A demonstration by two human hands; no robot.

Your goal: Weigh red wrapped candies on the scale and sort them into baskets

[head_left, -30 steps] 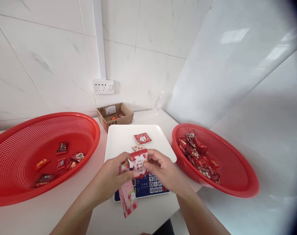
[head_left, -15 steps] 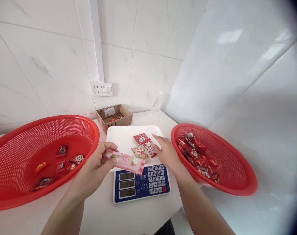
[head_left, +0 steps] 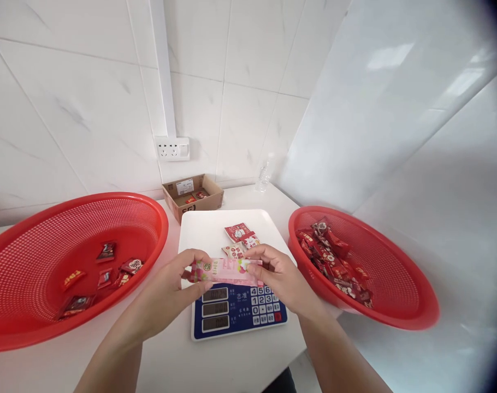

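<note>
My left hand (head_left: 172,292) and my right hand (head_left: 279,275) each pinch one end of a long pink snack packet (head_left: 226,271), held level above the front of a scale. The scale has a white pan (head_left: 203,232) and a blue keypad panel (head_left: 240,314). Three small red-and-white packets (head_left: 240,240) lie on the pan just behind the pink one.
A large red mesh basket (head_left: 47,218) on the left holds several dark red packets. A second red basket (head_left: 400,311) on the right holds a heap of red packets. An open cardboard box (head_left: 193,196) and a clear bottle (head_left: 264,176) stand by the tiled wall.
My right hand set a small packet on the pan, then came back and took the right end of the pink packet. The pink packet swung from hanging to level.
</note>
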